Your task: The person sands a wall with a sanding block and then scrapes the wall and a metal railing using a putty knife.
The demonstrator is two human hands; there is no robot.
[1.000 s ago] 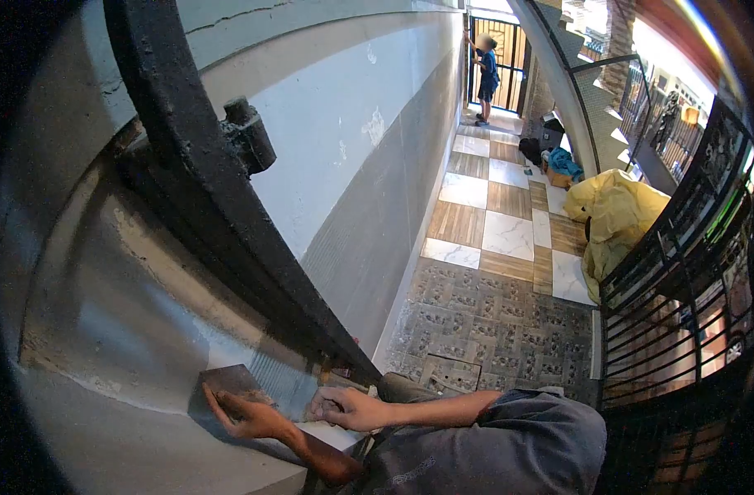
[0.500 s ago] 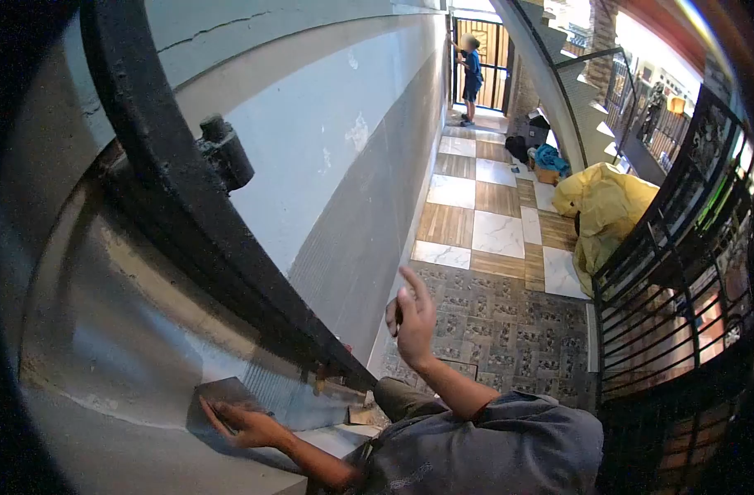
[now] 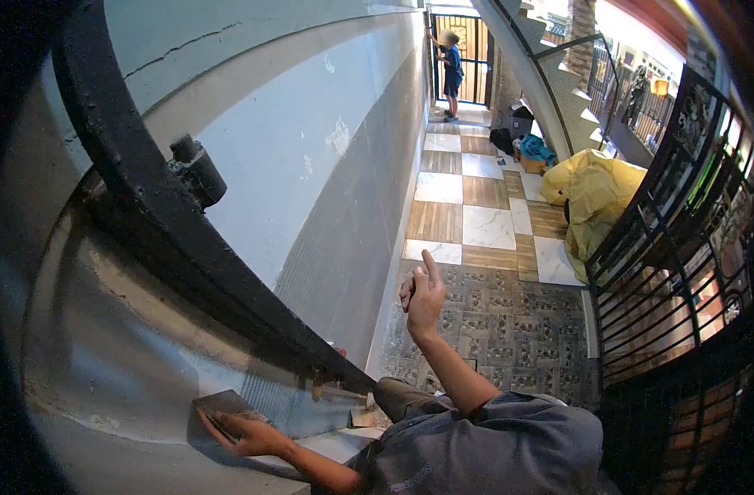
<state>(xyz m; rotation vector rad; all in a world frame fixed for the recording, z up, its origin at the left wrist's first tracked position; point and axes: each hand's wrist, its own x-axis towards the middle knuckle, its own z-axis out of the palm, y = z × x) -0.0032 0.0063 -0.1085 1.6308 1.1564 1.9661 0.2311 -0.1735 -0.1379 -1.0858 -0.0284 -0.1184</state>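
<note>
Low at the left, my left hand is closed around a flat, dark rectangular trowel at the lower wall. Its fingers partly hide the handle and plate. Fine comb-like ridges mark the grey wall surface just beside it. My right hand is raised in mid-air near the middle of the view, index finger stretched out and the other fingers loosely curled. Nothing shows in it.
A black metal bar with a hinge-like knob crosses the left side. Black railings stand at right, near a yellow cover. Beyond the checkered floor tiles, another person stands by a gate.
My right hand has risen slightly, its index finger pointing more upright. My left hand stays low with the trowel. The view has shifted a little, and the far person has turned.
</note>
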